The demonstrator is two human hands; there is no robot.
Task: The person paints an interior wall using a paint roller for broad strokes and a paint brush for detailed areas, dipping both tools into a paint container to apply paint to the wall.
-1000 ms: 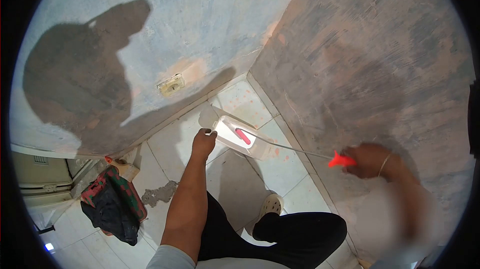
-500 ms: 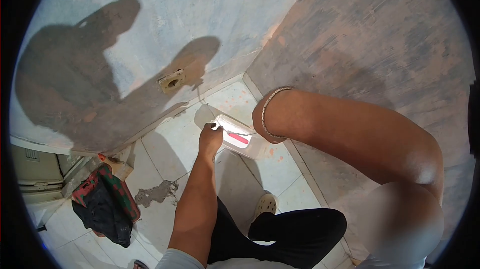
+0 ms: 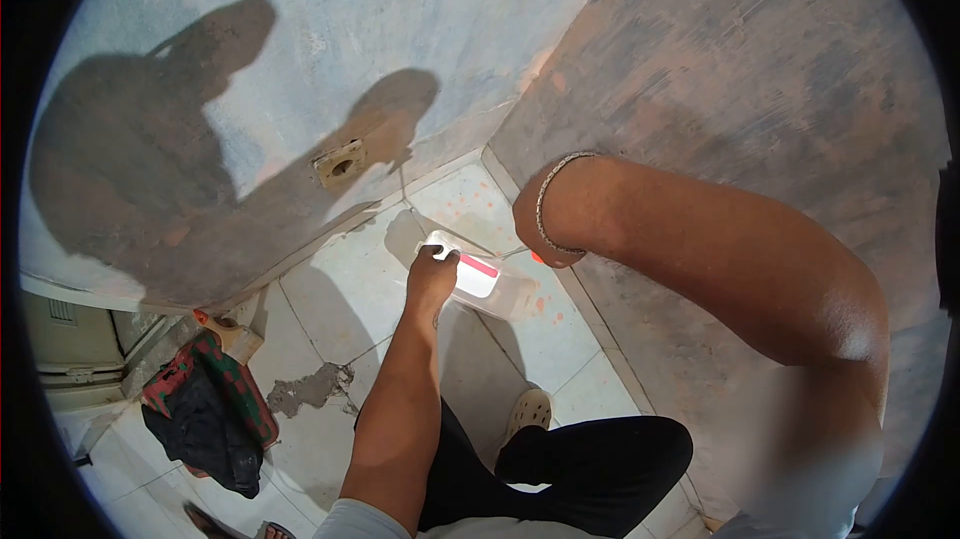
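Observation:
A white tray with a pink-red strip on it lies low over the tiled floor near the corner. My left hand grips the tray's left end, thumb on top. A translucent container shows beneath and beside the tray. My right hand, with a bracelet at the wrist, is bent down to the right of the tray by the right wall. Its fingers are mostly hidden, and a small orange-red piece shows just below it.
A socket box sits in the left wall. On the floor at left lie a red-green bag with black cloth and a wide brush. My shoe stands below the tray. Another person's foot shows at the bottom.
My right hand has moved slightly up and right, away from the tray. My left hand has shifted a little right over the tray's end. More of a person's foot shows at the bottom.

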